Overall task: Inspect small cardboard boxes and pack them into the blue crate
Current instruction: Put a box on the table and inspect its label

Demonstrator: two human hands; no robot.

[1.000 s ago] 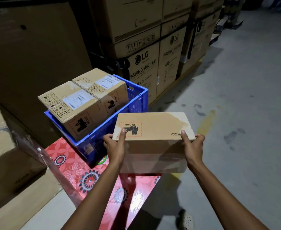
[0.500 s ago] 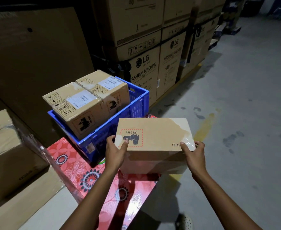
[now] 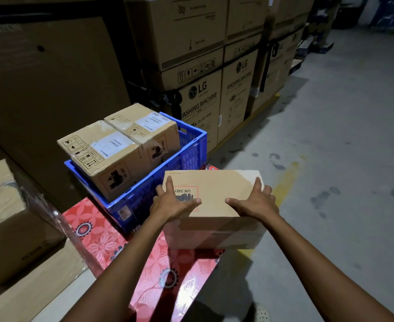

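Head view: I see both hands laid flat on top of a cardboard box (image 3: 214, 189) marked UN 3481, fingers straight, neither clenched nor gripping. The left hand (image 3: 175, 203) covers the red-framed label at the box's left end. The right hand (image 3: 256, 205) lies at the right end, and the thumbs point toward each other. The box is on the red floral worktop (image 3: 112, 240), just beside the near right wall of the blue crate (image 3: 191, 147), and its right end juts past the worktop's edge over the grey floor (image 3: 331, 159). Inside the crate a near box (image 3: 112, 163) and a far box (image 3: 149, 129) stand touching, rising above the rim. Tall washing machine cartons (image 3: 200, 96) stand farther back.
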